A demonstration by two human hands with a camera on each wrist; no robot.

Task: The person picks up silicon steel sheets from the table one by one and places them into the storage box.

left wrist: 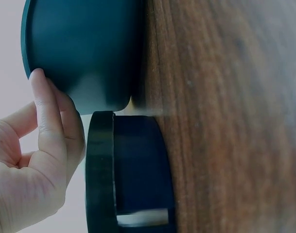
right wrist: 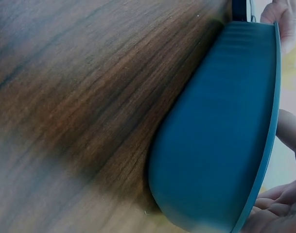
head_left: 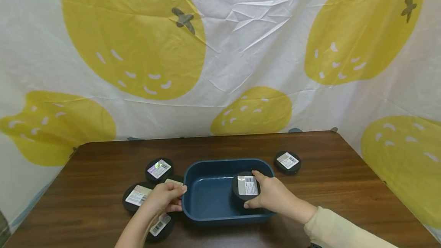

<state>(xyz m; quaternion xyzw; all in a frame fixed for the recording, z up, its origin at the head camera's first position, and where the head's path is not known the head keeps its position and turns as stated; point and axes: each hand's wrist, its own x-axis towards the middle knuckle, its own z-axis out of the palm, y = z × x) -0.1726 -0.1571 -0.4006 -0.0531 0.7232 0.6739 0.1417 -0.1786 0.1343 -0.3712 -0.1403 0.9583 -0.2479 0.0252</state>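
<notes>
A dark blue plastic bin with rounded corners stands on the wooden table. My left hand pinches its left rim between thumb and fingers; the left wrist view shows the fingers along the bin's outer wall. Inside the bin's right end, my right hand grips a round black container with a white label on top, thumb at the near side and fingers at the far side. In the right wrist view the bin's wall hides that container and part of the hand.
Left of the bin are several more round black labelled containers: one at the back, one beside my left hand, one nearer me. Another container sits beyond the bin's right corner. A fruit-print cloth hangs behind the table.
</notes>
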